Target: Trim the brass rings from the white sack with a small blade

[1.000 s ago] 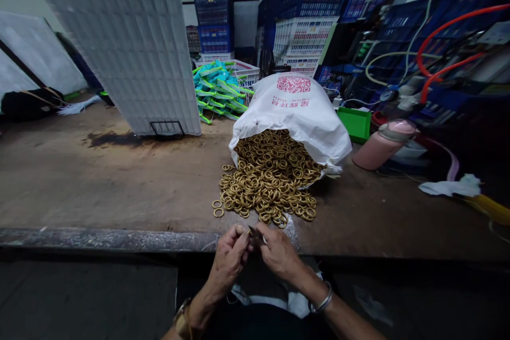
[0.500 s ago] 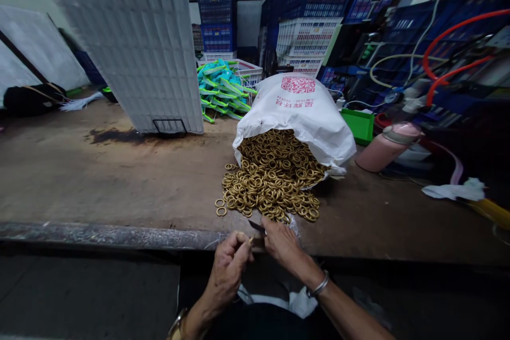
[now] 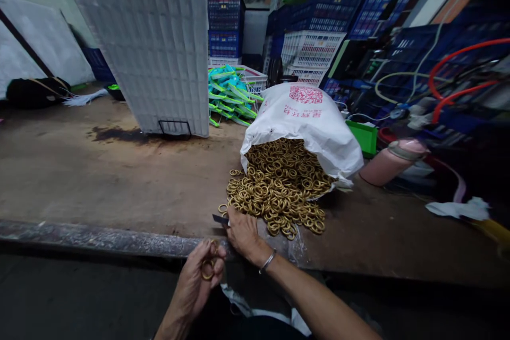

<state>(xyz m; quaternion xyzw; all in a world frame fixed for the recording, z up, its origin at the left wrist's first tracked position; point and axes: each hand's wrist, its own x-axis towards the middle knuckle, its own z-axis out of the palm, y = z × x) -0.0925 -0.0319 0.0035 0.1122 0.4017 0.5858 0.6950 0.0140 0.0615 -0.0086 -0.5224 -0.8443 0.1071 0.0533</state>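
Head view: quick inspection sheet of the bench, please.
Surface: brown worktable, dark stain near the white grid panel.
Job's things: brass rings spill from a white bag lying on its side.
Clutter: pink bottle, green box, white rag, teal bundle.
Hands: left hand holds one ring in its fingers; right hand rests by the pile, gripping a small dark tool.
Cables: red hoses and pale cables at the right.
Surroundings: stacked blue and white crates behind.

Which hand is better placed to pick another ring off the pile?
Probably the right hand: it rests at the ring pile's edge, though holding a dark blade. The left hand sits back, already holding a ring.
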